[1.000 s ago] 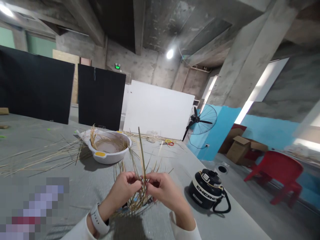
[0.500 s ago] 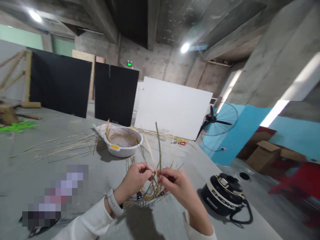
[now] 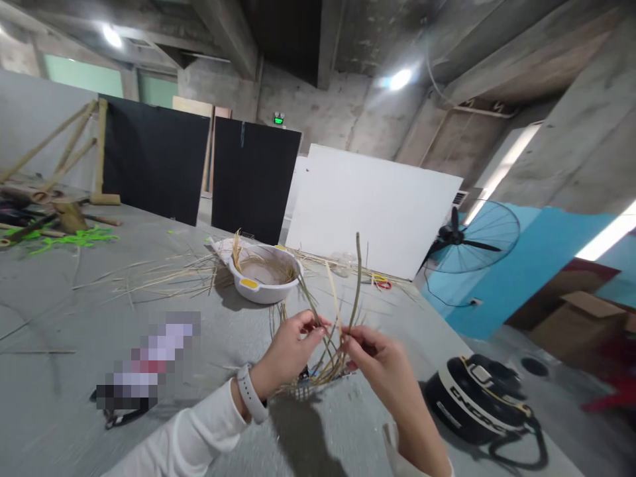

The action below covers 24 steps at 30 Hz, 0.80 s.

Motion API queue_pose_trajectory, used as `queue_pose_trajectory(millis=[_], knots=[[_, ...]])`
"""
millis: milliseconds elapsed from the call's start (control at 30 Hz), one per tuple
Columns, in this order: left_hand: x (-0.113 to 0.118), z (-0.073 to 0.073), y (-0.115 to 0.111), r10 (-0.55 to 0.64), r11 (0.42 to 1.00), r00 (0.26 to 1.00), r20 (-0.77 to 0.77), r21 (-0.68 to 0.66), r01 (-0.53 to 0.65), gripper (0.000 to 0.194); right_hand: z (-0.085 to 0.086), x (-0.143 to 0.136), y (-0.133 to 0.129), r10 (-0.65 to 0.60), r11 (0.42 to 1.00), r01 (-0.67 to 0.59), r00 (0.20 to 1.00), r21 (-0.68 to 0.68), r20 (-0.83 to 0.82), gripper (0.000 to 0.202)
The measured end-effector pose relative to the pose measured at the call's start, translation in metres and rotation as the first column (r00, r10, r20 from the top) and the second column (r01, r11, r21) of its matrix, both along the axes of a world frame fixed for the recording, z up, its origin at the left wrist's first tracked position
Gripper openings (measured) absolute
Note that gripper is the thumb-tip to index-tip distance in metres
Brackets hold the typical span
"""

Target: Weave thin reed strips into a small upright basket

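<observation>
A partly woven basket (image 3: 325, 376) of thin straw-coloured strands stands on the grey table in front of me, its loose ends sticking up. My left hand (image 3: 293, 344) pinches a dark greenish strand (image 3: 309, 298) at the basket's left side; a white watch band circles that wrist. On the right side, my right hand (image 3: 375, 354) has its fingers closed around the foot of a thicker green strand (image 3: 357, 278) that rises upright. Between the two hands a pale flat strand (image 3: 332, 288) leans up to the left. My fingers hide part of the weave.
A white basin (image 3: 268, 291) with yellow handles holds more strands behind my hands. Long loose strands (image 3: 163, 275) lie left of it. A black jug (image 3: 479, 401) stands at right, a pixelated object (image 3: 154, 364) at left. Scissors (image 3: 381, 282) and a fan (image 3: 457, 238) are farther back.
My view has turned left, so everything sits farther right. My hands are slightly farther apart, and the strand by my left hand now leans out to the left.
</observation>
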<state>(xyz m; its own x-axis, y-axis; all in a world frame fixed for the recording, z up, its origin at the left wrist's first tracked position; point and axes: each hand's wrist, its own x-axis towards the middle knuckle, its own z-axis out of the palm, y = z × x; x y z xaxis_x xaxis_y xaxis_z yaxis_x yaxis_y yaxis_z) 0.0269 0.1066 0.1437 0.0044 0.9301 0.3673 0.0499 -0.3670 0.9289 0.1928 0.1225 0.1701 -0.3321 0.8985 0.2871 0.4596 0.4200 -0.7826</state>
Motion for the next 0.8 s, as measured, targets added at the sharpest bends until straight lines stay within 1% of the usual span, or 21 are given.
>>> queue_pose_trajectory(millis=[67, 133, 233, 300, 400, 500, 633, 700, 800], knots=[[-0.004, 0.002, 0.001, -0.026, 1.000, 1.000, 0.013, -0.001, 0.026, 0.020, -0.001, 0.000, 0.000, 0.000, 1.000, 0.000, 1.000, 0.009, -0.027, 0.028], [-0.006, 0.002, 0.002, -0.027, 1.000, 1.000, 0.008, 0.003, 0.027, 0.021, -0.001, 0.001, -0.001, 0.008, 0.999, -0.008, 1.000, 0.042, -0.006, 0.029], [-0.006, -0.002, 0.004, -0.028, 0.999, 0.999, -0.018, -0.019, 0.028, 0.023, 0.003, 0.002, -0.003, -0.006, 0.993, -0.008, 0.994, 0.121, 0.109, 0.025], [-0.005, -0.004, 0.005, -0.075, 0.996, 0.997, 0.031, -0.055, 0.077, 0.024, 0.006, 0.001, -0.005, -0.018, 0.988, -0.008, 0.985, 0.152, 0.171, 0.024], [-0.003, -0.003, 0.003, -0.141, 0.982, 0.985, 0.097, -0.109, 0.151, 0.022, 0.008, 0.000, -0.007, -0.034, 0.989, 0.005, 0.980, 0.149, 0.198, 0.024], [-0.002, -0.001, 0.000, -0.151, 0.976, 0.985, 0.084, -0.144, 0.162, 0.018, 0.009, -0.001, -0.008, -0.030, 0.991, 0.002, 0.979, 0.137, 0.200, 0.025], [0.004, -0.004, -0.002, -0.135, 0.983, 0.990, 0.034, -0.120, 0.138, 0.015, 0.009, -0.002, -0.009, -0.048, 0.976, -0.007, 0.967, 0.216, 0.249, 0.023], [0.008, -0.008, -0.002, -0.148, 0.982, 0.988, 0.052, -0.108, 0.153, 0.015, 0.009, -0.003, -0.010, -0.055, 0.973, -0.007, 0.964, 0.232, 0.259, 0.022], [0.011, -0.012, -0.002, -0.174, 0.978, 0.980, 0.100, -0.096, 0.184, 0.014, 0.008, -0.004, -0.011, -0.064, 0.977, 0.013, 0.970, 0.214, 0.235, 0.023]])
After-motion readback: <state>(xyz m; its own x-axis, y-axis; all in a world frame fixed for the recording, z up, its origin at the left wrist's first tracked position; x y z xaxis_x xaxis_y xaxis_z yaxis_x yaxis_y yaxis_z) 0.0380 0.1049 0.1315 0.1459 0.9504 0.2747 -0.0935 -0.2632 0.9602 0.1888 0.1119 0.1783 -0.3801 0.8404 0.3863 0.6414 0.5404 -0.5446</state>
